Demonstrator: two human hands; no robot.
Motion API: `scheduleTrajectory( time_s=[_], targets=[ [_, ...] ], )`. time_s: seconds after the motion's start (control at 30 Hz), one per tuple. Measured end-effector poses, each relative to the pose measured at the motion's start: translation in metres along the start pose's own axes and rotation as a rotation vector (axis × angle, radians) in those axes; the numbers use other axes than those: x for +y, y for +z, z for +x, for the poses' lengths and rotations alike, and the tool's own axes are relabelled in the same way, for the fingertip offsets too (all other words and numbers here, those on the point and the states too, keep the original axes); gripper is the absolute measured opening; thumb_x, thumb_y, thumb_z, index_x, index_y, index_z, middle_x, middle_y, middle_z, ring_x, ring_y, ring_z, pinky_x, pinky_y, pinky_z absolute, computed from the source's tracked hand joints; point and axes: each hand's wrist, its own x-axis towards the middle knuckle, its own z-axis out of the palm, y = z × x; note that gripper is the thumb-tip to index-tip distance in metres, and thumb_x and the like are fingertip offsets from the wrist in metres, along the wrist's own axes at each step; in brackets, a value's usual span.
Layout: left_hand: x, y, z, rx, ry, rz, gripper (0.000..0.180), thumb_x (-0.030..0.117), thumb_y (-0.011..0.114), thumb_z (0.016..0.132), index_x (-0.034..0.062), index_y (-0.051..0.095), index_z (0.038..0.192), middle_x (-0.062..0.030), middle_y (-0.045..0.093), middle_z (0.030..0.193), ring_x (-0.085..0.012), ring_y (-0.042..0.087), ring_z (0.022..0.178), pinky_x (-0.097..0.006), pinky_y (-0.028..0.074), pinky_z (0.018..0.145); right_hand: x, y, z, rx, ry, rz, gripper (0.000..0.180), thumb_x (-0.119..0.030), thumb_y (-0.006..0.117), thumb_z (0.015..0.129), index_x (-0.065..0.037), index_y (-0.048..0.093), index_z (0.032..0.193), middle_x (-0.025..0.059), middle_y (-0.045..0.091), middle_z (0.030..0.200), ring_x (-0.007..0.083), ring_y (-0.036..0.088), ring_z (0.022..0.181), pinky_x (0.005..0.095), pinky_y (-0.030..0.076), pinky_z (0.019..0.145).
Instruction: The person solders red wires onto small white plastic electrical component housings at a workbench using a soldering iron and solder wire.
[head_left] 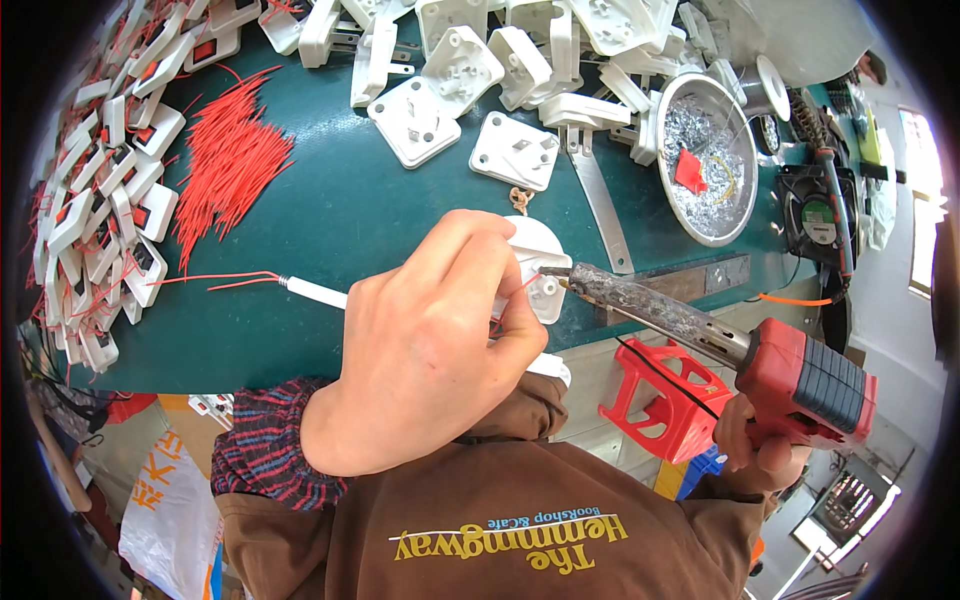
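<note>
My left hand (425, 335) is closed in a pinch, with a thin red wire (527, 284) at its fingertips. Those fingers lie over a rounded white plastic housing (545, 300), partly hiding it. In my right hand (765, 440) is a soldering gun (800, 378) with a red and black handle. Its dark tip reaches the housing beside the red wire; I cannot tell whether they touch. A white cable (318, 292) with two bare red leads runs out to the left from beneath my left hand.
White plug housings (512, 150) crowd the far side, and switch pieces (150, 210) with red wires are heaped at left. Cut red wires (230, 165) lie in a pile. A round bowl (668, 190) of metal scraps, a metal strip (600, 205) and a red stand (665, 395) are to the right.
</note>
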Motion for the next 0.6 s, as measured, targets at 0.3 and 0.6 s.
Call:
scheduleTrajectory(
  time_s=[0.3, 0.6],
  targets=[
    [0.000, 0.002, 0.000, 0.006, -0.011, 0.000, 0.016, -0.005, 0.066, 0.065, 0.0006, 0.053, 0.073, -0.0150, 0.064, 0.098, -0.0237, 0.062, 0.064, -0.030, 0.050, 0.054, 0.002, 0.007, 0.001, 0.112, -0.071, 0.092, 0.066, -0.046, 0.069, 0.080, 0.012, 0.050, 0.103, -0.0001, 0.046, 0.046, 0.0087, 0.042, 0.033, 0.0222, 0.032, 0.032],
    [0.001, 0.000, -0.001, -0.003, -0.019, 0.002, 0.016, -0.005, 0.065, 0.065, 0.0006, 0.053, 0.073, -0.0149, 0.064, 0.098, -0.0233, 0.063, 0.066, -0.030, 0.050, 0.055, 0.008, -0.004, -0.011, 0.152, -0.055, -0.077, 0.065, -0.043, 0.072, 0.079, 0.012, 0.049, 0.105, -0.0007, 0.046, 0.046, 0.0089, 0.043, 0.034, 0.0227, 0.033, 0.033]
  ],
)
